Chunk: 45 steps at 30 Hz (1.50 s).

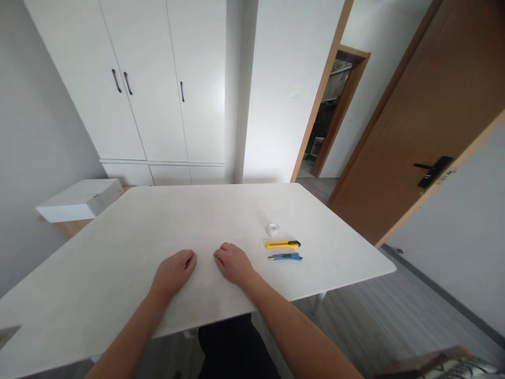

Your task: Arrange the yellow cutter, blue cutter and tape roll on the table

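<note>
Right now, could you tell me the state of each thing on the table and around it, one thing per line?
left hand: empty, resting palm down on the table
right hand: empty, resting palm down
yellow utility knife: lying flat, untouched
blue utility knife: lying flat, untouched
tape roll: lying flat
cabinet doors: closed
brown door: open

Both hands lie palm-down near the front edge of the white table (pixel 118 252), the left hand (pixel 173 271) just beside the right hand (pixel 233 263), with bare tabletop stretching left and ahead of them. To the right, a yellow utility knife (pixel 282 244), a blue utility knife (pixel 285 257) and a small tape roll (pixel 272 229) lie close together, the only things in the way.
</note>
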Tool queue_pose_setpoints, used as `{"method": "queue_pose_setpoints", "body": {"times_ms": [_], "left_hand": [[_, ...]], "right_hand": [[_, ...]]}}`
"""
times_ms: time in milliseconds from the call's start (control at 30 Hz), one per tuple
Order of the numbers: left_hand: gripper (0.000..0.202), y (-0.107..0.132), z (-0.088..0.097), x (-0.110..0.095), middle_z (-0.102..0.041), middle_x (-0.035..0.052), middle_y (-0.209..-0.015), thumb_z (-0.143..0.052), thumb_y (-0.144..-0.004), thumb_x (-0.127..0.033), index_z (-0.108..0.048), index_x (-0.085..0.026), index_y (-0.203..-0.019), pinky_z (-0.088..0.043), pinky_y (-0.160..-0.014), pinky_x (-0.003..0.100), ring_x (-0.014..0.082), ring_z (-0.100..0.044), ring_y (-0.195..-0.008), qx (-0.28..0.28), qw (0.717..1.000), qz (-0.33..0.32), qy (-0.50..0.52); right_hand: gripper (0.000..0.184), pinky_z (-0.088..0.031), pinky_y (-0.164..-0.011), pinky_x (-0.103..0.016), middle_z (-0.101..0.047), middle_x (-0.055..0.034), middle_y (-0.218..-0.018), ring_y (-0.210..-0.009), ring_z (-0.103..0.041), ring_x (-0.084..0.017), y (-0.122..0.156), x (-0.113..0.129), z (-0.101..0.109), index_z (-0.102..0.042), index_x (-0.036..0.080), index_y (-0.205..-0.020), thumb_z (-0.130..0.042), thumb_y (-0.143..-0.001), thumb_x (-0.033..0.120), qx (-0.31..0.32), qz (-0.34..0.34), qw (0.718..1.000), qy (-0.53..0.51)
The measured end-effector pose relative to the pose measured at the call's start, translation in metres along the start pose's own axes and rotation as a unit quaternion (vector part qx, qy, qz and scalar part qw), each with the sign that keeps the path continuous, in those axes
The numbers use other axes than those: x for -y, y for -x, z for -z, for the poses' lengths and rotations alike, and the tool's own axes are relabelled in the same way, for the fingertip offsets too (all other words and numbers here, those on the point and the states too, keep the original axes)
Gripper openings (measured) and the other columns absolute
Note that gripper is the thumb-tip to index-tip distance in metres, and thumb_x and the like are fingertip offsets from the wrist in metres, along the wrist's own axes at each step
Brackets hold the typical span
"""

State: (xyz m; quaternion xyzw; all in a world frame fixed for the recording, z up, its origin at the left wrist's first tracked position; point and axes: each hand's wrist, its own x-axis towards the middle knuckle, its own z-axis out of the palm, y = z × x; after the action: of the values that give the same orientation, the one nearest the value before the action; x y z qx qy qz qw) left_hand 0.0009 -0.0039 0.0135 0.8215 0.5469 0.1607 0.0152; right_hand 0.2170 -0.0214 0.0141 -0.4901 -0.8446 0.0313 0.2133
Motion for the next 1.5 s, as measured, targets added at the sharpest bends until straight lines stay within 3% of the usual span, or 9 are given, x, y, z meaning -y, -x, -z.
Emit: {"method": "queue_pose_setpoints", "body": {"times_ms": [333,1500], "left_hand": [[0.037,0.0004,-0.0024,0.006,-0.065,0.0031,-0.08,-0.032,-0.094,-0.042,-0.055,-0.022,-0.073,-0.038,-0.07,0.028,0.0186,-0.06,-0.078,0.026,0.999,0.009,0.024],[0.034,0.0016,0.0039,-0.0003,-0.067,0.0049,-0.083,-0.033,-0.093,-0.039,-0.057,-0.021,-0.076,-0.038,-0.07,0.029,0.0194,-0.06,-0.079,0.014,0.999,0.017,0.035]], "right_hand": [[0.021,-0.042,-0.078,-0.027,-0.06,-0.0035,-0.093,-0.089,-0.056,-0.016,0.0052,-0.0063,-0.0062,-0.063,0.021,-0.094,-0.044,-0.096,0.028,-0.009,-0.028,0.999,0.021],[0.021,-0.04,-0.079,-0.026,-0.06,-0.0035,-0.094,-0.091,-0.055,-0.015,0.0063,-0.0059,-0.001,-0.064,0.021,-0.096,-0.044,-0.097,0.026,-0.002,-0.044,0.999,-0.006]]}}
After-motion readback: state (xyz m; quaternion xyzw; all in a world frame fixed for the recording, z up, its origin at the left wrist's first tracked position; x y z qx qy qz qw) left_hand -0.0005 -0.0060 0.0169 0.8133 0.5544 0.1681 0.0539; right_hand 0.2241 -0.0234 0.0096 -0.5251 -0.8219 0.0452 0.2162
